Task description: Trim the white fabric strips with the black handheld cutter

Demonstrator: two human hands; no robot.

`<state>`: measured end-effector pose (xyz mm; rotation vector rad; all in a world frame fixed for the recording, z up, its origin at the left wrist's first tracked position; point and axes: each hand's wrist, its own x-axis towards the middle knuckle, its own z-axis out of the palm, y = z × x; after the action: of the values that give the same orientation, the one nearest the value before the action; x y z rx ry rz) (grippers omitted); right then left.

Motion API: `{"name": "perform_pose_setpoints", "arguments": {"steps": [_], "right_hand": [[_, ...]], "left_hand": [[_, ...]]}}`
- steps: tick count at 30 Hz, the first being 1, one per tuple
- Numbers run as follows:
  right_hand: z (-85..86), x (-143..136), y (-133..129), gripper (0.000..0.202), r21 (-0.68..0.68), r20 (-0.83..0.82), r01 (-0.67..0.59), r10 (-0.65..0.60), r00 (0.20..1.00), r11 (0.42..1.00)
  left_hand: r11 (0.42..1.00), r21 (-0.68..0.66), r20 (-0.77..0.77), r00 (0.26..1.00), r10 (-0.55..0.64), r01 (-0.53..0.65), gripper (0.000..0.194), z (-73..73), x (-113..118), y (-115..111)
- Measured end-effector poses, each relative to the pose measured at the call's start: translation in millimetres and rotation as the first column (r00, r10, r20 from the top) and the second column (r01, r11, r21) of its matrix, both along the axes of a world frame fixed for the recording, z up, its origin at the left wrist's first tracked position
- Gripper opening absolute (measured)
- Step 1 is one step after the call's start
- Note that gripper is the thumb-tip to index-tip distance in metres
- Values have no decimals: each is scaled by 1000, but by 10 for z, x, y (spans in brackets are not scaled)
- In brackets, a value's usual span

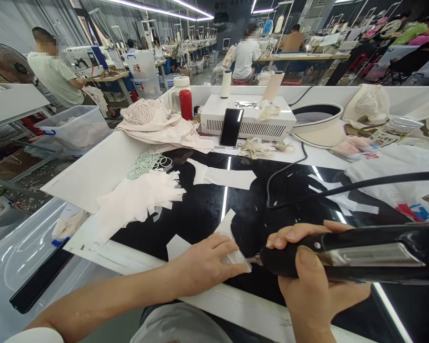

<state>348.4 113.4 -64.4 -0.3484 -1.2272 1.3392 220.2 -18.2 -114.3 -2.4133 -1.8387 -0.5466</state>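
Head view: left hand pinching curved white fabric piece at lower center over glossy black tabletop, right hand wrapped around black corded handheld tool at lower right, metal tip just beside piece.

Glossy tool, mirror-smooth tabletop

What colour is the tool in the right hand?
The tool is black with a silvery panel; the head view shows it.
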Motion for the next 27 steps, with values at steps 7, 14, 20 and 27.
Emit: {"name": "perform_pose_setpoints", "arguments": {"steps": [7, 14, 20, 27], "right_hand": [[59, -32, 7, 41, -17, -7, 12, -13, 1000, 1000], [106, -128, 26, 41, -40, -36, 12, -14, 999, 999], [54, -149, 27, 40, -23, -20, -5, 5, 1000, 1000], [58, -146, 22, 38, -16, -9, -15, 15, 1000, 1000]], "left_hand": [[1000, -5, 15, 1000, 10, -10, 29, 18, -1, 7], [999, 3, 34, 999, 34, -34, 27, 11, -21, 4], [999, 28, 55, 998, 40, -41, 27, 0, -18, 8], [998, 42, 32, 999, 38, -39, 27, -21, -19, 9]]}}
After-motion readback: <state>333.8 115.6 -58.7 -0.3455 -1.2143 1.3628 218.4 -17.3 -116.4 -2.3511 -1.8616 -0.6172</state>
